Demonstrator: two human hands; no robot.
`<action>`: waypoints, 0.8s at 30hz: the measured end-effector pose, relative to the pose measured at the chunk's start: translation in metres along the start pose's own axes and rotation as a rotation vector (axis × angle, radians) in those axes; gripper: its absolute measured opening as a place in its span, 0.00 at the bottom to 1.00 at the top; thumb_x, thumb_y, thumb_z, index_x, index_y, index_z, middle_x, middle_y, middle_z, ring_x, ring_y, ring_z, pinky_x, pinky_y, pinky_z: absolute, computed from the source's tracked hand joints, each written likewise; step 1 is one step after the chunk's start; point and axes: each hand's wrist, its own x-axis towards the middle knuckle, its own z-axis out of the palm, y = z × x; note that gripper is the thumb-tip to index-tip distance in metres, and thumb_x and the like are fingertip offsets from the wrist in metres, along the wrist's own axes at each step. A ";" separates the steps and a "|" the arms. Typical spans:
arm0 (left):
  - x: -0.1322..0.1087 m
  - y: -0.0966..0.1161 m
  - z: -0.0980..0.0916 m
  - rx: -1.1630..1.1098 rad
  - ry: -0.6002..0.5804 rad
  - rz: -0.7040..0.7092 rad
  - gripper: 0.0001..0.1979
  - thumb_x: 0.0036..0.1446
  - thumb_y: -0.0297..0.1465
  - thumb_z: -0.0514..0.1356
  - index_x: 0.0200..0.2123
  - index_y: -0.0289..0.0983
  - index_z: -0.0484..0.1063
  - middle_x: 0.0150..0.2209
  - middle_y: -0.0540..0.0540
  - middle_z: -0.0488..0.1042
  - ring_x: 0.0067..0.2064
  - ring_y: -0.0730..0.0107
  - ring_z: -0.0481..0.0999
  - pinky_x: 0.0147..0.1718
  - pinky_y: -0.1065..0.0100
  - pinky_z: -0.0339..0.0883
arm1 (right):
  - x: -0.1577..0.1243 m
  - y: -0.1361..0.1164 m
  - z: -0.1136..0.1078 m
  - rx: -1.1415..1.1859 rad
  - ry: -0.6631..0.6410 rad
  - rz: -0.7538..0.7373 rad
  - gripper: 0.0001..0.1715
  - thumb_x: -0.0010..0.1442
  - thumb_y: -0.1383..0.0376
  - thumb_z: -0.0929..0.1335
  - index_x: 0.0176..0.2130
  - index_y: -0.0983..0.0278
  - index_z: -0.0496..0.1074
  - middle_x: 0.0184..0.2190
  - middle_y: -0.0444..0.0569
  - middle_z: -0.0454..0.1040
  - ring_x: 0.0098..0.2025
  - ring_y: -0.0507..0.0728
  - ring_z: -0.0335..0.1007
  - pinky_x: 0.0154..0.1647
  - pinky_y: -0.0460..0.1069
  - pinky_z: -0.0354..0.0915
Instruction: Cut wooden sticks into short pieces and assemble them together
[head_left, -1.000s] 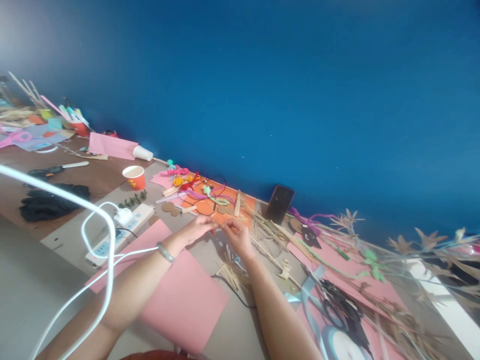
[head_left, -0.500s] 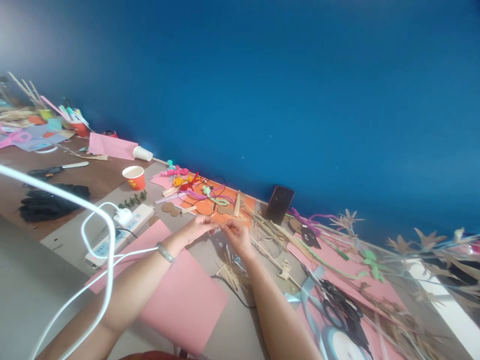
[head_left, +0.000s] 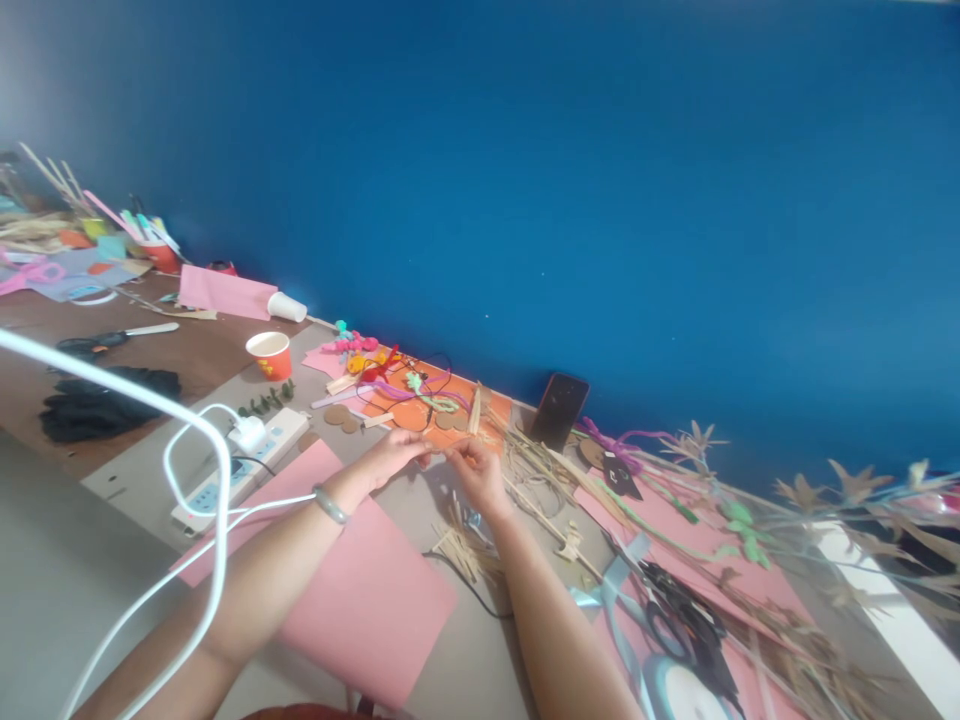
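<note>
My left hand (head_left: 397, 456) and my right hand (head_left: 475, 470) face each other over the middle of the table, fingertips a small gap apart. Both are pinched closed. Something thin and light brown seems to run between the fingertips, too small to name. Just beyond the hands lies orange paper (head_left: 411, 415) with brown discs (head_left: 450, 420), pipe cleaners (head_left: 435, 400) and a black cord on it. Pink paper (head_left: 367, 600) lies under my left forearm. Below my right hand rests a small pile of pale sticks (head_left: 459, 550).
A white power strip (head_left: 247, 465) and white cable are at left, near a red paper cup (head_left: 270, 357). A phone (head_left: 559, 410) leans on the blue wall (head_left: 525, 180). Black-handled scissors (head_left: 671, 620), a ribbon roll (head_left: 686, 690) and dried stems (head_left: 787, 640) lie at right.
My fingertips have drawn slightly apart, so a thin light brown strip shows between them. Everything else on the table stays where it was.
</note>
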 end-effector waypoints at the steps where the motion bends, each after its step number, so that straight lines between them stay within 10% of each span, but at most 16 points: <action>1: 0.001 -0.001 -0.001 0.013 0.016 0.003 0.14 0.47 0.39 0.62 0.23 0.32 0.73 0.21 0.47 0.72 0.25 0.74 0.68 0.28 0.70 0.58 | 0.000 0.000 0.000 -0.001 0.005 -0.001 0.13 0.54 0.58 0.67 0.24 0.64 0.69 0.22 0.45 0.71 0.26 0.53 0.66 0.30 0.47 0.62; 19: 0.005 -0.010 -0.004 0.135 0.063 -0.006 0.16 0.48 0.42 0.61 0.22 0.32 0.72 0.22 0.46 0.72 0.27 0.71 0.70 0.29 0.70 0.60 | 0.001 -0.001 0.000 -0.039 0.038 -0.007 0.13 0.53 0.58 0.67 0.23 0.64 0.68 0.21 0.45 0.70 0.25 0.53 0.65 0.30 0.47 0.62; 24: 0.001 -0.004 -0.003 0.228 0.071 0.117 0.18 0.51 0.41 0.59 0.37 0.32 0.76 0.30 0.44 0.76 0.30 0.70 0.71 0.31 0.69 0.62 | -0.001 0.001 0.002 -0.026 0.002 0.004 0.14 0.54 0.57 0.67 0.24 0.64 0.69 0.22 0.45 0.70 0.26 0.53 0.66 0.30 0.47 0.62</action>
